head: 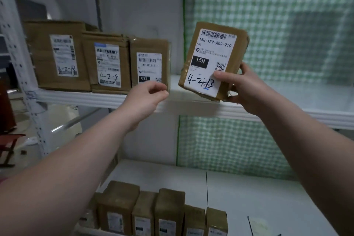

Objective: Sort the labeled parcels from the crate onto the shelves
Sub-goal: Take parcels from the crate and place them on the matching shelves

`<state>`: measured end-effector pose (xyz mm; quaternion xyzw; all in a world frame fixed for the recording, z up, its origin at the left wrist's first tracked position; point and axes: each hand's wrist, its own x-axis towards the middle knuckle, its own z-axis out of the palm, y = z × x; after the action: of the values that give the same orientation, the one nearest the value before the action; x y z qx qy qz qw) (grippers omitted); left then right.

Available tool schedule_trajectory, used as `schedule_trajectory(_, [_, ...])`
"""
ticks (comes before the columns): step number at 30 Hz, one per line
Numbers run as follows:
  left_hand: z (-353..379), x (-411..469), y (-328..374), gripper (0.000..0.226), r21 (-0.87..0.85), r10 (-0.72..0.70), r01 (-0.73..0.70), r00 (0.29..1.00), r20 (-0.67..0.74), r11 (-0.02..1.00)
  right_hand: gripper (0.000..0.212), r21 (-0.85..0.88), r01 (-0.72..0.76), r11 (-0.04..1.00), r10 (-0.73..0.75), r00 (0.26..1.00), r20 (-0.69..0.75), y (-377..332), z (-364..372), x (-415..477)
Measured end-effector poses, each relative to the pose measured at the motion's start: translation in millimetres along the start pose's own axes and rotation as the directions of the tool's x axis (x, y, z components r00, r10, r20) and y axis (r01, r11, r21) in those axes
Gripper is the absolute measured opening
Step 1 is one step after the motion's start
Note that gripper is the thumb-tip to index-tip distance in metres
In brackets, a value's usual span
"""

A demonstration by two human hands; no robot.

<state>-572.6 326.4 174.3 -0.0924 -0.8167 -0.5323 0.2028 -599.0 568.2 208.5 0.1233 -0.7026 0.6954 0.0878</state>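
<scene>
Right hand (pixel 243 86) is raised to upper-shelf height, arm extended, and grips the held parcel (pixel 212 59) at its lower right corner: thumb pressed on the front label, fingers wrapped round the side and back. Left hand (pixel 147 96) reaches to the lower front corner of the 032 parcel (pixel 149 65), with fingers curled and thumb tip close to the fingertips. Whether it pinches the box or only touches it cannot be told.

The held parcel is tilted, top leaning right, over the front lip of the upper shelf (pixel 95 98), just right of the 032 parcel and apart from it. Contact with the shelf cannot be confirmed. Its label reads 15H-159-A03-210, with handwritten 4-2-13, one digit overwritten.

The upper shelf carries three upright parcels side by side, labels forward: the 4-2-18 parcel (pixel 57 55) at far left, the 4-2-9 parcel (pixel 107 63) in the middle, then the 032 parcel. The lower shelf (pixel 239 188) carries a row of small parcels (pixel 162 210), standing upright and packed close.

All parcels are brown cardboard boxes, taped, with white printed labels. Both shelves are white boards on a perforated white upright (pixel 23 82). A green-and-white checked sheet (pixel 268 25) covers the back on the right.
</scene>
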Motion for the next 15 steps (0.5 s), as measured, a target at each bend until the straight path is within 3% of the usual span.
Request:
schedule_trajectory(3, [-2,21,-12,0.026,0.230,0.092,-0.084,0.996,-0.023,0.970,0.080,-0.049,-0.014,0.999,0.015,1.000,0.026,-1,3,32])
schedule_trajectory(7, [3,44,-29,0.033,0.529,0.200,-0.199,0.978,0.055,0.825,0.080,-0.102,-0.050,0.994,0.058,0.995,0.081,8,7,65])
schedule_trajectory(15, [15,61,-57,0.029,0.615,0.186,-0.200,0.979,0.088,0.763,0.091,-0.178,-0.085,0.980,0.127,0.963,0.238,31,18,104])
